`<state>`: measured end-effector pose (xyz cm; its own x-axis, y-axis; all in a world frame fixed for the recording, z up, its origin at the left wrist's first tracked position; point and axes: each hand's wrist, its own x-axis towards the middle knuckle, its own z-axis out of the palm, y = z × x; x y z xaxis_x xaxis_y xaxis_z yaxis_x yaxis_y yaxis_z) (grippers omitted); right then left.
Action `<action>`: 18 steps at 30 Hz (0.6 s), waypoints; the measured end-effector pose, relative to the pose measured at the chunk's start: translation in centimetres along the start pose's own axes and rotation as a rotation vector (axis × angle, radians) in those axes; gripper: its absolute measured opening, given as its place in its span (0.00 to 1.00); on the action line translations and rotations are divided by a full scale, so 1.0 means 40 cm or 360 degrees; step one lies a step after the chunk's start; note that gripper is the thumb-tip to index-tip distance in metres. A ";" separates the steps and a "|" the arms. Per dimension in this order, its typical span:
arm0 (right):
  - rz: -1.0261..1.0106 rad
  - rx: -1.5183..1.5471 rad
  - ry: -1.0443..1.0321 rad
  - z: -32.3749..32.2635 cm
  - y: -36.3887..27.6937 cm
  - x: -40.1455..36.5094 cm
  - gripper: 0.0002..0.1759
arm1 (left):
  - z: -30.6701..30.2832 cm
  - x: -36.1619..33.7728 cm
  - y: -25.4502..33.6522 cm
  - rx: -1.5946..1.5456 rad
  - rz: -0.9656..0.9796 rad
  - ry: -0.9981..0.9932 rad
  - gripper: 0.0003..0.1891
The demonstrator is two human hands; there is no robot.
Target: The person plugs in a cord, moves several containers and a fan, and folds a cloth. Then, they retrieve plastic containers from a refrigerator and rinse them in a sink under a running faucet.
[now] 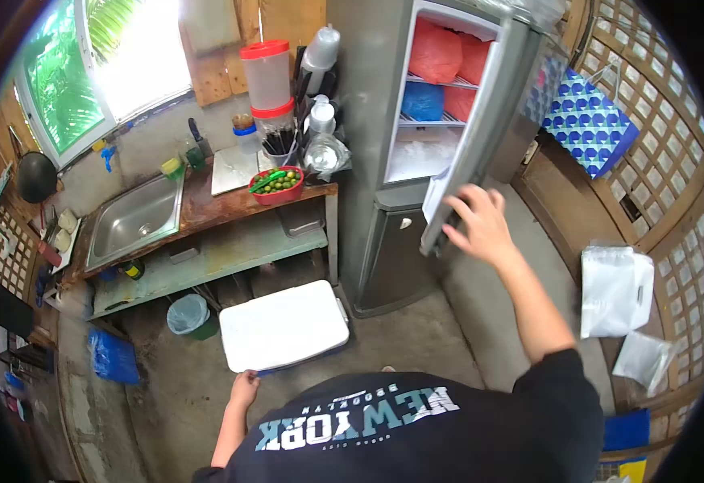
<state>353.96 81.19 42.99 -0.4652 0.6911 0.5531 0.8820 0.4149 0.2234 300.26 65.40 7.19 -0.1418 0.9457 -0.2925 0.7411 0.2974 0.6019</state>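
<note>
My right hand (pixel 478 225) is at the outer edge of the freezer door (pixel 481 121), fingers bent and spread apart, with the fingertips touching or very close to it. The door stands ajar on the upper part of a grey refrigerator (pixel 362 137). Inside the freezer are red plastic bags (pixel 435 52), a blue bag (pixel 423 101) and a frosty lower section. My left hand (pixel 245 388) hangs low by the near corner of a white-lidded cooler (pixel 286 326). Its fingers are curled together; whether they grip anything is hidden.
Left of the refrigerator, a wooden counter (pixel 199 211) holds a steel sink (pixel 136 221), a red bowl of small green fruit (pixel 278 187) and stacked containers. A lined bin (pixel 189 316) stands on the floor beside the cooler. Plastic bags (pixel 616 291) hang by the lattice wall at right.
</note>
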 end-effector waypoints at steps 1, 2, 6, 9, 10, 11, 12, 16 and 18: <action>0.0163 0.0174 0.0182 -0.026 0.011 -0.065 0.30 | 0.048 0.018 0.039 0.0031 0.0031 -0.0054 0.13; 0.0424 0.0303 0.0396 -0.053 0.011 -0.123 0.29 | 0.096 0.045 0.078 0.0062 0.0064 -0.0104 0.13; 0.1555 0.1421 0.1461 -0.057 0.099 -0.313 0.11 | 0.197 0.114 0.362 0.0054 0.0339 -0.0260 0.12; 0.2050 0.1460 0.1311 -0.075 0.166 -0.429 0.06 | 0.261 0.211 0.540 0.0221 0.0716 -0.0354 0.11; 0.2040 0.1577 0.1418 -0.069 0.198 -0.479 0.09 | 0.257 0.228 0.614 0.0234 0.0771 -0.0398 0.11; 0.2021 0.1688 0.1528 -0.054 0.234 -0.528 0.12 | 0.248 0.241 0.683 0.0242 0.0831 -0.0440 0.11; 0.1991 0.1795 0.1643 -0.046 0.260 -0.550 0.15 | 0.244 0.259 0.735 0.0251 0.0876 -0.0446 0.11; 0.1742 0.1383 0.1676 -0.075 0.301 -0.610 0.29 | 0.212 0.306 0.869 0.0186 0.0979 -0.0386 0.10; 0.1960 0.1171 0.1857 -0.079 0.317 -0.607 0.30 | 0.208 0.328 0.881 0.0174 0.1021 -0.0417 0.10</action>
<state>376.66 67.79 34.93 0.9014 0.1888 0.3896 0.2849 0.4188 -0.8622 329.97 87.20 18.38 0.4984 0.8631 -0.0820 0.6892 -0.3370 0.6415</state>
